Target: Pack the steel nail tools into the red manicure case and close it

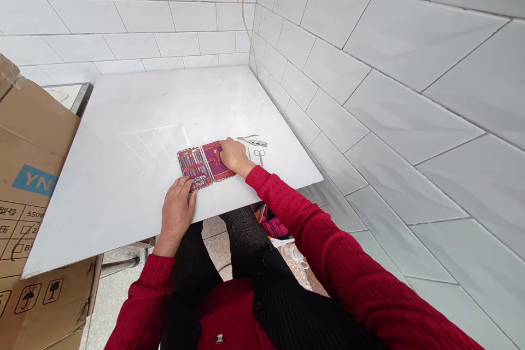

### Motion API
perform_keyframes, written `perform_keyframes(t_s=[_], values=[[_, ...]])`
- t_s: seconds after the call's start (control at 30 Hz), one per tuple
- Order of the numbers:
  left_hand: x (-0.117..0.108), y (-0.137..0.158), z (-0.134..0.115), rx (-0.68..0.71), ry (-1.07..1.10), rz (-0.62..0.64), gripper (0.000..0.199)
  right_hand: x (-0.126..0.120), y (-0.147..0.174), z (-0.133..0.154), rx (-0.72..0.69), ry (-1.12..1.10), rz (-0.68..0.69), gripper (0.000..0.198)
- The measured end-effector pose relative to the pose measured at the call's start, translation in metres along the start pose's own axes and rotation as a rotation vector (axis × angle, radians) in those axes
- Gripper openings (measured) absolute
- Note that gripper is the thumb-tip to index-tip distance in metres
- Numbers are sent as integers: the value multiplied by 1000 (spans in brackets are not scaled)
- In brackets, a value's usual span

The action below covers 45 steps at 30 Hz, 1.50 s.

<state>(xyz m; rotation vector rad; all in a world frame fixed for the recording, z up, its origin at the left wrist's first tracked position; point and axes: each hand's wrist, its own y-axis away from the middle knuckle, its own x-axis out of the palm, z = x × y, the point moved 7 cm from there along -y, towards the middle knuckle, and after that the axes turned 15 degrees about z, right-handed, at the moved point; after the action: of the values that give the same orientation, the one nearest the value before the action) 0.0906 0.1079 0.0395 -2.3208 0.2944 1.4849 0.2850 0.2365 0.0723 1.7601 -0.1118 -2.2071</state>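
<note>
An open manicure case with a red and purple lining lies near the front edge of the white table. Several metal tools sit under a red strap in its left half. My left hand rests at the case's lower left corner, fingers stretched out and thumb apart, fingertips touching the rim. Over the right half is my right hand, its fingers curled down; what they pinch, if anything, is hidden. Just right of it lie cuticle nippers, a nail clipper and small scissors.
The white table meets tiled walls at the back and right. A large cardboard box stands against its left side. A cable hangs down in the wall corner. Below the front edge, pink items show near my legs.
</note>
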Motion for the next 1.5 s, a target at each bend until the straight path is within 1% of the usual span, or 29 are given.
perform_keyframes(t_s=[0.3, 0.4, 0.53, 0.6, 0.7, 0.83, 1.07, 1.27, 1.4, 1.5], values=[[1, 0, 0, -4, -20, 10, 43, -8, -6, 17, -37, 54, 45, 21], [1, 0, 0, -5, -22, 15, 43, -13, -11, 14, -34, 56, 55, 20], [1, 1, 0, -6, -11, 24, 42, -18, -22, 4, -3, 41, 97, 19], [2, 1, 1, -13, -9, 25, 42, -20, -26, 1, -12, 32, 93, 19], [3, 1, 1, -16, -7, 28, 42, -21, -28, 2, -37, 37, 59, 18], [3, 1, 2, -19, -3, 25, 41, -18, -31, 7, -51, 47, 60, 14], [3, 1, 2, -13, -16, 26, 43, -19, -41, 10, -36, -12, 68, 28], [3, 1, 2, -5, -36, 21, 42, -21, -34, 13, -15, 104, 93, 30], [3, 1, 2, 4, -32, 15, 42, -20, -27, 17, -7, 124, 119, 31], [3, 1, 2, 4, -30, 13, 42, -19, -24, 20, -11, 138, 136, 28]])
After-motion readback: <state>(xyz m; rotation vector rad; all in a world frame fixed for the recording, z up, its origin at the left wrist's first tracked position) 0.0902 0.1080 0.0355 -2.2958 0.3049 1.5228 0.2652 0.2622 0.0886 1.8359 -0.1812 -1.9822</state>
